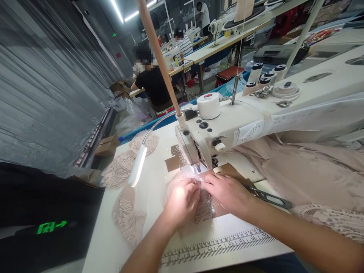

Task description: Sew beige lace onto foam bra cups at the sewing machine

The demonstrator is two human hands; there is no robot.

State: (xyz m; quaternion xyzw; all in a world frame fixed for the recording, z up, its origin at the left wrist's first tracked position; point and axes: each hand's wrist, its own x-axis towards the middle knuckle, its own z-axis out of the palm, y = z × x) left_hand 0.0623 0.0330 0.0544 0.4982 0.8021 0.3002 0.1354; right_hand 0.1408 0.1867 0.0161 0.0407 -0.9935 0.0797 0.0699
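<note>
A piece of beige lace fabric (203, 210) lies under the needle area of a white sewing machine (193, 142). My left hand (183, 199) is closed on the lace just in front of the needle, fingers bent together. Close beside it, my right hand (224, 189) has its fingertips pinched at the fabric's right edge, over a brown plate (231, 174). Glare from the lamp (138, 167) washes out the fabric at the needle, and the fingertips partly hide it.
Several lace pieces (118, 168) lie at the table's left side. A printed ruler (216, 244) runs along the front edge. Beige fabric (307, 170) is heaped at the right, near a dark slotted metal tool (273, 199). Thread spools (256, 72) stand on the machine; people sit beyond.
</note>
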